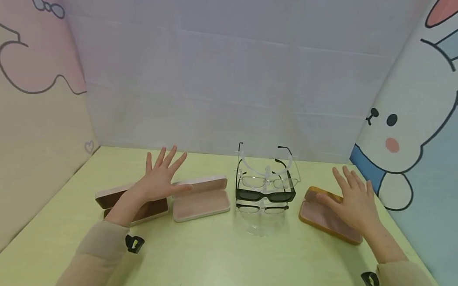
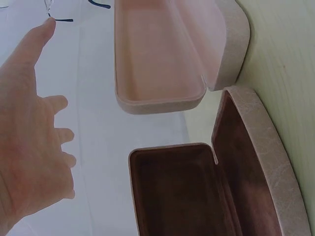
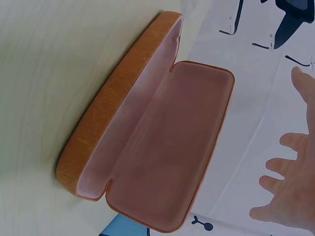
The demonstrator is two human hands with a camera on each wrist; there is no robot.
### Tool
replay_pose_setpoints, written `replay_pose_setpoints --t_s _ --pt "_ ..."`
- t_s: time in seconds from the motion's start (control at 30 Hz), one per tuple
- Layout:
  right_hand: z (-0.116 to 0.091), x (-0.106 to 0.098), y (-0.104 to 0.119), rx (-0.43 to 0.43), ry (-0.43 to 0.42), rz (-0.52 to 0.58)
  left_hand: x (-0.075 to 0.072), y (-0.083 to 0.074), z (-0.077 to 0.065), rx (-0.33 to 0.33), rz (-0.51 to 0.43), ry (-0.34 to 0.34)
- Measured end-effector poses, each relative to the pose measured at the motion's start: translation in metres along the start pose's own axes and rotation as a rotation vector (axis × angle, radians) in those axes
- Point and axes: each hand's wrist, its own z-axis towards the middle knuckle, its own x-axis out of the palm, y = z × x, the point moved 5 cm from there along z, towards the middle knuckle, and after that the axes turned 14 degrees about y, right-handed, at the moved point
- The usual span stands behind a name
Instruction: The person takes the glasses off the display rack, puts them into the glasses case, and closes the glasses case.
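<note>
1. Tabletop [image 1: 221, 265], pale yellow-green, faint grain in the wrist views; beneath and all around the clear display stand [image 1: 267, 171], the landmark.
2. Backdrop [image 1: 216, 85], white sheeting with horizontal creases; behind the stand.
3. Side panel [image 1: 21, 126], pink and cream, dark-outlined, printed with a bow and a small heart; left of the stand.
4. Rabbit panel [image 1: 413, 97], white and blue, pink cheek; right of the stand.
5. Eyewear, three pairs, stacked on the stand: wire-rimmed glasses [image 1: 253, 181] uppermost, dark sunglasses [image 1: 251, 195] between, dark-browed glasses [image 1: 249, 209] lowest.
6. Pale case [image 1: 201, 202], pink lining, lid raised; just left of the stand.
7. Brown-lined case [image 1: 156, 208], pale exterior, lid raised; farther left of the stand.
8. Orange-brown case [image 1: 327, 217], pink lining, lid raised; right of the stand.
9. Left hand [image 1: 159, 181], digits straight and spread apart, grip unoccupied; left of the stand, near both pale-shelled cases.
10. Right hand [image 1: 353, 201], digits extended and apart, grip unoccupied; right of the stand, near the orange-brown case, not touching it.
</note>
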Motion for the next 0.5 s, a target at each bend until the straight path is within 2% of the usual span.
replay_pose_setpoints --t_s 0.27,0.5 --pt "0.001 -0.009 0.012 -0.048 -0.072 0.052 -0.003 -0.009 0.005 0.032 -0.011 -0.025" --pt "0.002 -0.014 0.022 -0.081 -0.117 0.107 -0.006 -0.024 0.011 0.063 -0.029 -0.023"
